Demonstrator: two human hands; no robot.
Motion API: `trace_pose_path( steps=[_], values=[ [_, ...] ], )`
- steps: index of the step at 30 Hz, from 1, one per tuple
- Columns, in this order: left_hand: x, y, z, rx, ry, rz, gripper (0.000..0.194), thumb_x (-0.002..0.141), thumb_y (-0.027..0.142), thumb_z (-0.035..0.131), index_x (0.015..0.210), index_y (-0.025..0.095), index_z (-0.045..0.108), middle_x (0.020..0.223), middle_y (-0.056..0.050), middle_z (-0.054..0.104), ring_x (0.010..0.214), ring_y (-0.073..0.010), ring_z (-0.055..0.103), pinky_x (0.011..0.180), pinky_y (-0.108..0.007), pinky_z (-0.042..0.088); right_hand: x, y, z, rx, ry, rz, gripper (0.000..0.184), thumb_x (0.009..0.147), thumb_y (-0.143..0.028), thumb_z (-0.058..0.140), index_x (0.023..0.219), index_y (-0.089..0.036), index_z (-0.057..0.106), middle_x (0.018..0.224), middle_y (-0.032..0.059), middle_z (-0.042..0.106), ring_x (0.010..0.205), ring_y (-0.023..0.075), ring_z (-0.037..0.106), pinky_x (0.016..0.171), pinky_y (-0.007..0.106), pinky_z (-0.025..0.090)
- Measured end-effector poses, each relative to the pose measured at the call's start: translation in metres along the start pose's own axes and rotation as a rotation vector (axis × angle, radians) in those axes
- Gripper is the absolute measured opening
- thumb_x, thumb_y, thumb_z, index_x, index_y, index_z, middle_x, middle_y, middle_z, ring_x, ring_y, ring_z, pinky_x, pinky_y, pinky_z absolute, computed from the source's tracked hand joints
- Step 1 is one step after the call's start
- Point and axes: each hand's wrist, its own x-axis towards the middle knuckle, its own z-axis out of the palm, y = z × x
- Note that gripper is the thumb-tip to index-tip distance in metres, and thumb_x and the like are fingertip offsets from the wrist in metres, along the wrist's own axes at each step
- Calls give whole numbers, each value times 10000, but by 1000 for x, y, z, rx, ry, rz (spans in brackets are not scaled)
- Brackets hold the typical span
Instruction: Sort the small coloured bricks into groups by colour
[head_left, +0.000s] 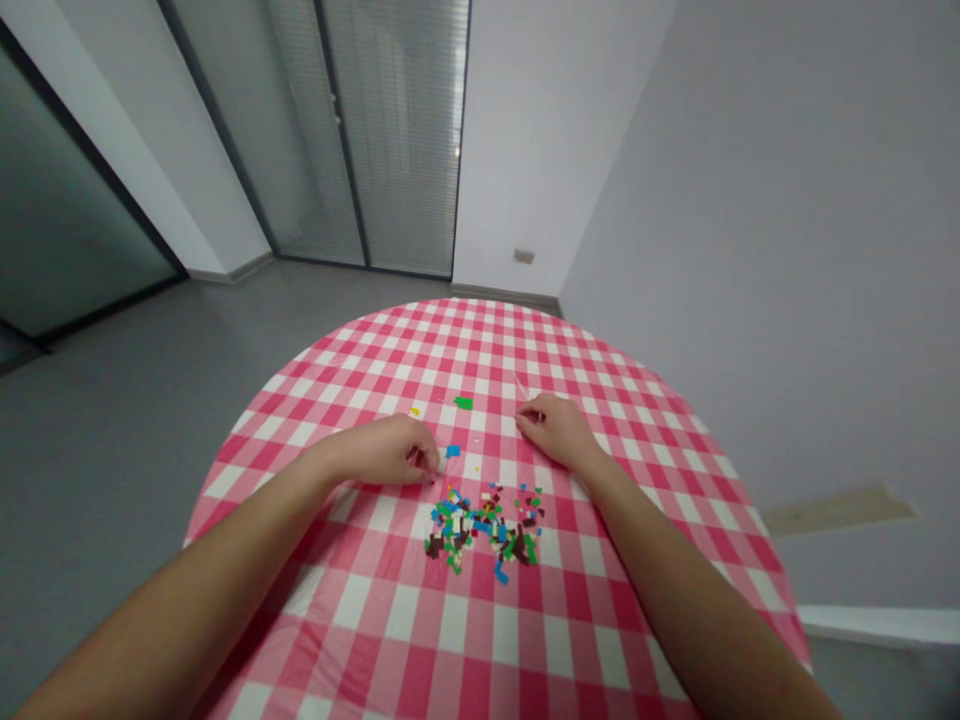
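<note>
Small toy building bricks (pixel 486 527) in blue, green, brown, white, red and yellow lie in a loose pile on the near middle of the table. My left hand (pixel 390 448) is just beyond the pile's left side, its fingers closed in a pinch; a tiny dark speck shows at the fingertips, too small to name. Beside those fingers lies a blue brick (pixel 453 451). Farther right, my right hand (pixel 556 425) rests with thumb and fingers drawn together; whatever they may hold is hidden. A flat green piece (pixel 464 403) sits between and beyond the two hands.
A red-and-white checked cloth (pixel 480 345) covers the round table. One small yellow piece (pixel 415 411) lies beyond my left hand. Behind the table stand glass partitions (pixel 405 140) with blinds, and a grey wall (pixel 810 250) rises close on the right.
</note>
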Motion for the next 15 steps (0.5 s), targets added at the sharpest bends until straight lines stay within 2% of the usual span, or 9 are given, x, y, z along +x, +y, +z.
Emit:
trace_pose_path(
  steps=[3, 6, 11, 15],
  values=[
    [3, 2, 5, 98, -35, 68, 111, 756, 123, 610, 716, 167, 704, 675, 3, 647, 607, -104, 531, 600, -236, 362, -1, -2, -2, 69, -8, 8, 144, 836, -192, 603, 833, -187, 747, 876, 59, 742, 773, 183, 654, 702, 280, 469],
    [7, -2, 11, 133, -36, 77, 89, 732, 119, 637, 725, 184, 697, 709, 7, 654, 638, -111, 534, 619, -246, 361, -3, -5, -3, 96, -17, 30, 145, 834, -190, 602, 834, -194, 747, 890, 57, 746, 780, 182, 659, 698, 276, 472],
    [12, -14, 20, 109, -4, 81, 148, 682, 70, 562, 618, 188, 625, 629, 15, 608, 565, -106, 492, 594, -266, 346, -4, -13, -7, 70, -62, 51, 152, 850, -191, 592, 836, -183, 744, 889, 65, 745, 779, 181, 656, 686, 269, 464],
    [13, -17, 21, 55, -4, 83, 161, 696, 81, 538, 588, 189, 588, 595, 18, 583, 542, -106, 474, 583, -272, 337, -7, -25, -12, 127, -189, 45, 153, 846, -203, 600, 858, -185, 750, 877, 59, 747, 746, 170, 650, 681, 267, 472]
  ],
)
